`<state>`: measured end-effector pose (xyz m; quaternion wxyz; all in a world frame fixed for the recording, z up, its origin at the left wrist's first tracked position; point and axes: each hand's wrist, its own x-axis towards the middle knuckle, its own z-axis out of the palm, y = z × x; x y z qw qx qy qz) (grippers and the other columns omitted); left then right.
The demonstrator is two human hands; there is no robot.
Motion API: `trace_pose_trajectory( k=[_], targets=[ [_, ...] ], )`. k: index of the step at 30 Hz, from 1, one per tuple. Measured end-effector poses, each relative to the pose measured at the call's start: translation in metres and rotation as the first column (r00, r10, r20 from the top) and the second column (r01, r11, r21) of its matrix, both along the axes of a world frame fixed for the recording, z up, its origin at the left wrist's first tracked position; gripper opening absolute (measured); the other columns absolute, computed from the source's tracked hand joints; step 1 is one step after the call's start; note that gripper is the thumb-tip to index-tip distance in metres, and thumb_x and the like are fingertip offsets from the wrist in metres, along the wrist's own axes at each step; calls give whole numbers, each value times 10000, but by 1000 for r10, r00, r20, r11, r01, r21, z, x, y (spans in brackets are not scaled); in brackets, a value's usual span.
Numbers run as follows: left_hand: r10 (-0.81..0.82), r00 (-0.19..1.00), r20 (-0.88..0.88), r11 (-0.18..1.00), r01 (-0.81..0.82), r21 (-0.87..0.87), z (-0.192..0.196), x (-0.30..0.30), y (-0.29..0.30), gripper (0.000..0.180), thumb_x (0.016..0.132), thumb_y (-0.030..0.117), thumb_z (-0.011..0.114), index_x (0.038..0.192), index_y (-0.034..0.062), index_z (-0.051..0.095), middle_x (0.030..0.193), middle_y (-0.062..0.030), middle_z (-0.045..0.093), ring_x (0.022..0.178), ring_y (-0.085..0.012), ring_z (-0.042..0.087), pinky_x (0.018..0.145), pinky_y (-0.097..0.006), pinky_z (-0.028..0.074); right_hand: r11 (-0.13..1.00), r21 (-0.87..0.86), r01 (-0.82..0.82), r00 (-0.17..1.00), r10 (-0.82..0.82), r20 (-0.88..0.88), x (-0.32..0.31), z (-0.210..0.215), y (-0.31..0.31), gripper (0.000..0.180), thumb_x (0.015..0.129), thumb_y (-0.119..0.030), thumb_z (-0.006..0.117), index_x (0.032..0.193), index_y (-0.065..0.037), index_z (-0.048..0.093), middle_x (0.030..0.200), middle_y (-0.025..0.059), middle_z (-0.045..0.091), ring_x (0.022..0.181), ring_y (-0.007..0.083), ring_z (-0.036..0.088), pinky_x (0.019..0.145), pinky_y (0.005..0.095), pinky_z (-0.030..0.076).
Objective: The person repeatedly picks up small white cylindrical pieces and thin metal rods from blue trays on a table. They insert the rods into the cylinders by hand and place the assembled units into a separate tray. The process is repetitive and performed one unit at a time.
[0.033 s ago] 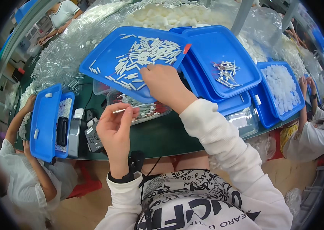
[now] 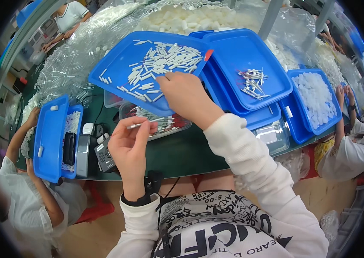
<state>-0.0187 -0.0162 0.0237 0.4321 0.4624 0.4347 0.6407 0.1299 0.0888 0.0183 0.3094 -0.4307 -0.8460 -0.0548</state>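
My left hand (image 2: pixel 127 146) is raised in front of the tray's near edge, thumb and fingertips pinched on a slim white stick (image 2: pixel 133 126). My right hand (image 2: pixel 187 95) reaches over the near rim of a tilted blue tray (image 2: pixel 115 58), its fingers bent down at the loose white sticks (image 2: pixel 145 73); the fingertips are hidden, so what they grip cannot be seen. Partly under that tray is a clear container (image 2: pixel 182 128) of similar sticks, some with red parts. A red mark shows on the tray's right corner.
Stacked blue trays (image 2: pixel 233 47) stand at right, the top one bearing a small stick pile (image 2: pixel 254 81). Farther right, a tray holds translucent white pieces (image 2: pixel 315 99). A dark boxy device (image 2: pixel 103 155) lies left. Co-workers sit both sides; plastic bags (image 2: pixel 72 66) heap behind.
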Motion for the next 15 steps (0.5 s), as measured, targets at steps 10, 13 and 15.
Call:
trace_pose_trajectory(
  k=[10, 13, 15],
  targets=[
    [-434, 809, 396, 900, 366, 239, 3, 26, -7, 106, 808, -106, 614, 888, -38, 596, 876, -184, 655, 813, -261, 650, 772, -373, 536, 828, -349, -438, 573, -42, -818, 61, 30, -117, 154, 830, -2, 671, 983, -21, 678, 876, 64, 648, 773, 134, 647, 632, 247, 516],
    [-455, 842, 288, 887, 403, 224, 3, 35, -8, 136, 787, -127, 620, 874, -24, 602, 870, -165, 658, 843, -257, 653, 767, -366, 533, 797, -354, -488, 492, -84, -867, 71, 28, -132, 174, 836, 8, 662, 1006, -15, 685, 892, 72, 662, 763, 128, 652, 630, 239, 519],
    [-489, 834, 256, 868, 439, 230, 3, 40, -8, 152, 776, -139, 625, 864, -15, 613, 869, -151, 659, 859, -258, 654, 774, -357, 533, 808, -323, -494, 457, -74, -886, 77, 27, -136, 167, 842, 16, 654, 1004, -5, 687, 883, 75, 655, 733, 130, 651, 623, 236, 518]
  ],
)
